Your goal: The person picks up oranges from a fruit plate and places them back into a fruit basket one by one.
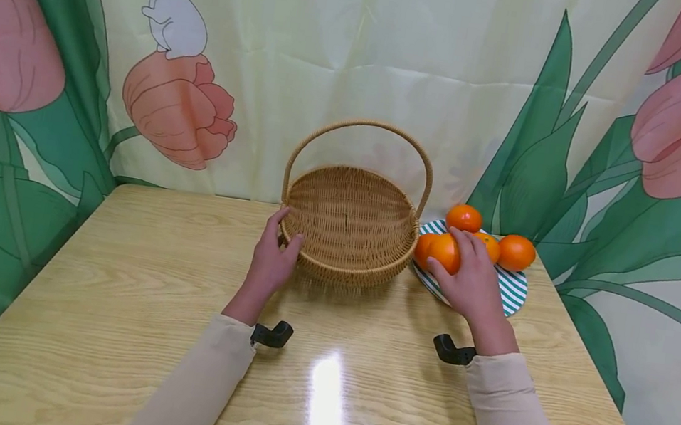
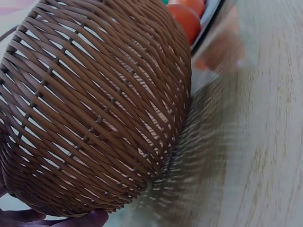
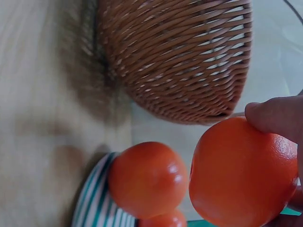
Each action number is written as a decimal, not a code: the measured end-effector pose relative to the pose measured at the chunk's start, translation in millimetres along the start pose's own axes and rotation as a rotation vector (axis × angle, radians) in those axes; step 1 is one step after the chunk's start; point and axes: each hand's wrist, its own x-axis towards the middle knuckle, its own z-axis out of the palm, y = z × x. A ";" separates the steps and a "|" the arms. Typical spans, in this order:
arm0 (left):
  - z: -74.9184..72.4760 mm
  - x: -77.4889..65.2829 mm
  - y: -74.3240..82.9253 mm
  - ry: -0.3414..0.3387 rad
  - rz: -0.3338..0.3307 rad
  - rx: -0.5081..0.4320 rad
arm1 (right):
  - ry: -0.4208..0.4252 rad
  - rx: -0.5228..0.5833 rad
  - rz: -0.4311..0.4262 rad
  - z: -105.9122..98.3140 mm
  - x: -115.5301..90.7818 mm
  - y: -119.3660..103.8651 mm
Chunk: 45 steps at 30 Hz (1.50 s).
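- I pinch one orange (image 1: 445,254) over the striped plate (image 1: 514,293) with my right hand (image 1: 475,277); gentle pressure should spare its skin.
- My left hand (image 1: 273,257) grips the basket (image 1: 346,220) by its rim, best steadied against the worktop (image 1: 180,256).

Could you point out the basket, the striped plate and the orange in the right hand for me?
Basket (image 1: 346,217): head view, inside of its back wall.
Plate (image 1: 515,290): head view, bare striped part near the rim.
Held orange (image 3: 240,175): right wrist view, middle of its visible side.
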 end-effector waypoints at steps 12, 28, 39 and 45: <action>-4.8 -4.5 -0.9 -0.001 0.001 -0.017 | 0.073 0.024 -0.074 -15.2 14.3 -34.4; -3.1 -7.8 -2.4 0.024 0.016 0.004 | -0.001 0.058 -0.147 5.8 25.9 -79.4; -2.1 -8.5 -3.9 0.004 0.022 -0.025 | -0.136 0.058 -0.160 23.0 24.1 -91.2; -3.0 -8.3 -1.4 0.008 0.037 -0.024 | -0.215 0.057 -0.155 23.9 24.4 -95.2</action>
